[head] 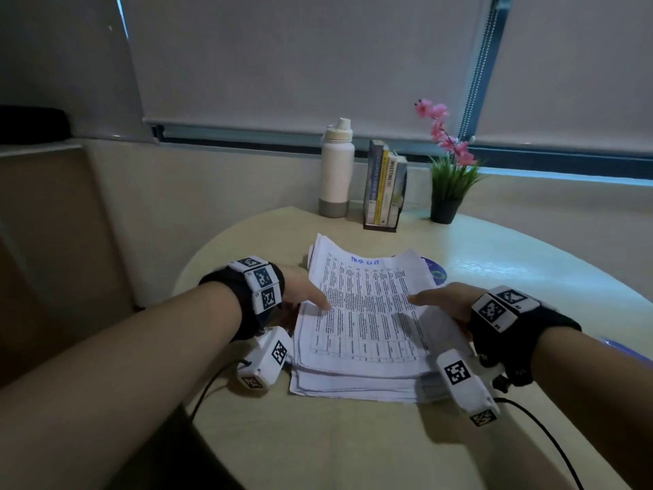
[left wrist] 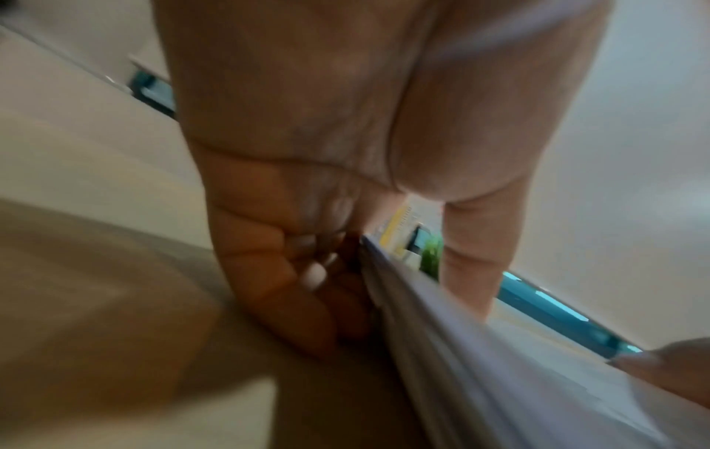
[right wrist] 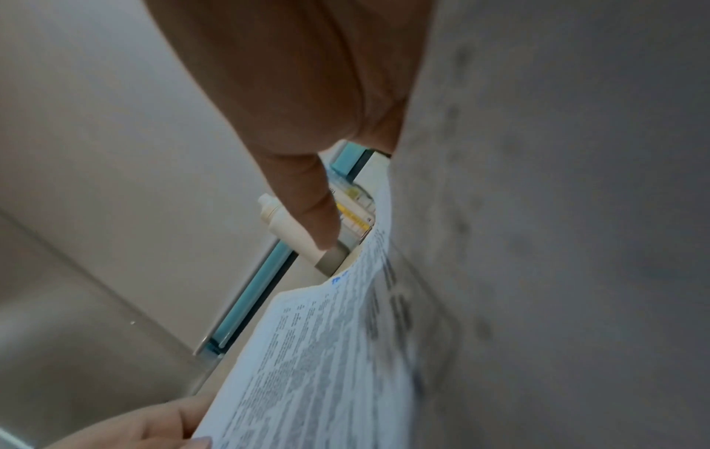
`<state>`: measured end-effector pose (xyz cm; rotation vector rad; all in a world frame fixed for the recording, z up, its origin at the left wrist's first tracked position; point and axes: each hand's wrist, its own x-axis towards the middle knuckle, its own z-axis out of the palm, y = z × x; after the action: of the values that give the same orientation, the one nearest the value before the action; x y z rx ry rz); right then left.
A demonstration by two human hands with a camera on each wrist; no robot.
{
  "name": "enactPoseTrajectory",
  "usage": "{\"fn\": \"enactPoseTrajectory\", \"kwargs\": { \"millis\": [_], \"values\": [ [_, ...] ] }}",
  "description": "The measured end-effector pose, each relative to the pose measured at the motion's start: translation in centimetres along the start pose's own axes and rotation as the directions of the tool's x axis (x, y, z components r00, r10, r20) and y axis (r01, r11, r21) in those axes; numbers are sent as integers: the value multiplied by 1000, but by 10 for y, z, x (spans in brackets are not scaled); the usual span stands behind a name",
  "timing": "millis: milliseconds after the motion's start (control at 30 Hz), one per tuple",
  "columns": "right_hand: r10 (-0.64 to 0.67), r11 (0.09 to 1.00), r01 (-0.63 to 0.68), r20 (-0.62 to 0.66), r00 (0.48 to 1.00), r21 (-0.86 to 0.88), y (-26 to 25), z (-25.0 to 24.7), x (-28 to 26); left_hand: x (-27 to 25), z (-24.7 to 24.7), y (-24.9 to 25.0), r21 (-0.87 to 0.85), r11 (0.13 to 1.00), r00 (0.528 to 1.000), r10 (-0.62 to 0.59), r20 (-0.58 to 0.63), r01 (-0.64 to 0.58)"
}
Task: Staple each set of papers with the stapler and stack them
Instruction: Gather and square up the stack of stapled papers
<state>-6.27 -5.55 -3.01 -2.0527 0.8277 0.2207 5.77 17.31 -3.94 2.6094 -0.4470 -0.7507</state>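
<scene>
Table (head: 353,447) under drawn blinds (head: 300,58): your left hand (head: 300,288) and right hand (head: 441,298) pinch the top papers (head: 367,313) by opposite edges, thumbs above.

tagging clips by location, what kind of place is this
Probably an office or study corner. A round table by a window with roller blinds carries a stack of printed papers, a few upright books, a water bottle and a small potted plant.
</scene>
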Motion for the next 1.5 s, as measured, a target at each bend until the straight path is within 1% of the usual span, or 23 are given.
{"fn": "enactPoseTrajectory", "kwargs": {
  "millis": [133, 200, 300, 367, 400, 433, 467, 500, 533, 567, 633, 700, 733, 800, 867, 933, 1000, 1100, 1233, 1333, 1400, 1467, 1500],
  "values": [
    [48, 996, -51, -41, 998, -72, 31, -30, -6, -9, 24, 45, 33, 995, 996, 91, 9, -92],
    [41, 991, -50, -73, 996, -123, 43, -43, -11, -7, 33, 59, 69, 989, 991, 133, 9, -133],
    [-13, 989, -2, -100, 995, -146, 53, -55, -21, -9, 43, 73, 101, 976, 982, 191, 14, -191],
    [-71, 958, 30, -134, 988, -286, 55, -61, -31, -20, 46, 80, 76, 969, 970, 240, -51, -235],
    [-128, 947, 66, -180, 975, -314, 54, -64, -35, -26, 46, 83, 41, 967, 962, 256, -93, -253],
    [-170, 950, 100, -222, 960, -295, 52, -67, -37, -29, 45, 85, -6, 960, 952, 276, -134, -279],
    [-217, 956, 149, -266, 939, -253, 52, -70, -39, -35, 42, 88, -67, 948, 939, 294, -178, -310],
    [-273, 956, 215, -328, 905, -201, 51, -72, -40, -40, 39, 90, -127, 925, 916, 321, -241, -358],
    [-321, 947, 297, -397, 860, -121, 50, -75, -41, -48, 36, 93, -177, 893, 884, 348, -311, -413],
    [-363, 919, 394, -451, 815, -27, 48, -77, -43, -56, 32, 96, -211, 854, 844, 376, -383, -476],
    [-426, 814, 568, -535, 730, 125, 46, -81, -51, -67, 24, 102, -252, 781, 769, 403, -495, -572],
    [-473, 726, 667, -583, 661, 168, 41, -84, -59, -75, 19, 104, -292, 730, 726, 389, -567, -619],
    [-486, 694, 695, -590, 645, 187, 39, -84, -63, -78, 18, 104, -318, 703, 713, 377, -592, -636],
    [-498, 643, 725, -584, 641, 248, 40, -80, -68, -83, 20, 102, -347, 642, 677, 381, -630, -684],
    [-509, 617, 733, -565, 650, 288, 43, -75, -70, -87, 25, 98, -357, 607, 657, 389, -645, -710],
    [-514, 592, 735, -546, 661, 331, 48, -73, -70, -86, 30, 93, -381, 569, 651, 404, -643, -729],
    [-527, 551, 736, -520, 672, 393, 50, -74, -69, -86, 32, 93, -403, 552, 659, 414, -627, -730],
    [-537, 510, 732, -498, 681, 451, 49, -74, -70, -86, 33, 99, -406, 551, 661, 411, -628, -729],
    [-509, 480, 724, -516, 689, 495, 49, -68, -71, -85, 40, 104, -404, 565, 655, 359, -664, -719],
    [-453, 485, 707, -543, 707, 515, 49, -65, -72, -85, 46, 103, -387, 555, 628, 350, -694, -737],
    [-423, 481, 711, -574, 701, 513, 49, -64, -72, -84, 47, 101, -383, 549, 619, 348, -704, -743],
    [-420, 472, 717, -585, 694, 512, 50, -63, -71, -82, 49, 98, -397, 555, 640, 354, -682, -731],
    [-431, 484, 717, -576, 694, 501, 51, -64, -71, -80, 49, 96, -400, 571, 656, 360, -663, -717]
  ]
}}
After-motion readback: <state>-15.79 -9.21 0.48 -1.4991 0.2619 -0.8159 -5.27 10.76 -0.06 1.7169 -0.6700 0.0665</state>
